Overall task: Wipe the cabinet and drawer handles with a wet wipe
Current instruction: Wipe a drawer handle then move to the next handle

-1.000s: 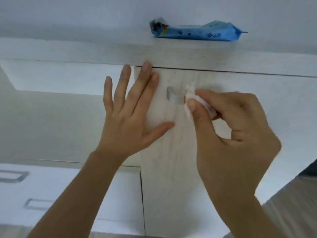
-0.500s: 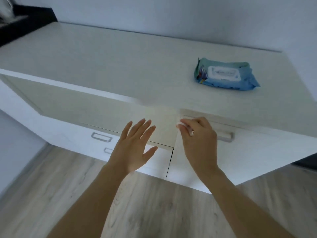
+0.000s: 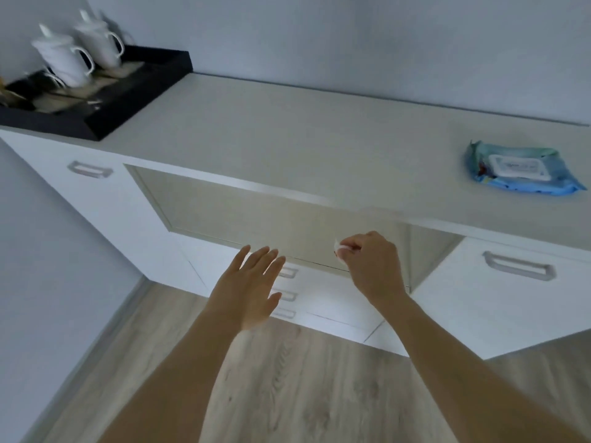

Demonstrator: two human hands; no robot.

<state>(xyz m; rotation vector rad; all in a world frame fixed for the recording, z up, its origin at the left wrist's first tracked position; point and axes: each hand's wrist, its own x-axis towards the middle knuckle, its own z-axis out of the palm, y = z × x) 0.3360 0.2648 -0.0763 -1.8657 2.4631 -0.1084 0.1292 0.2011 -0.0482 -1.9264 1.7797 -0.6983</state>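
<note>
Head camera looks steeply down, close over the cabinet (image 3: 287, 148).

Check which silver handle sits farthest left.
The handle on the white front below the black tray. The others sit by the left hand or at far right.

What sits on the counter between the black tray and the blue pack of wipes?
Nothing: in the head view the countertop is bare between the black tray and the wipes pack.
</note>
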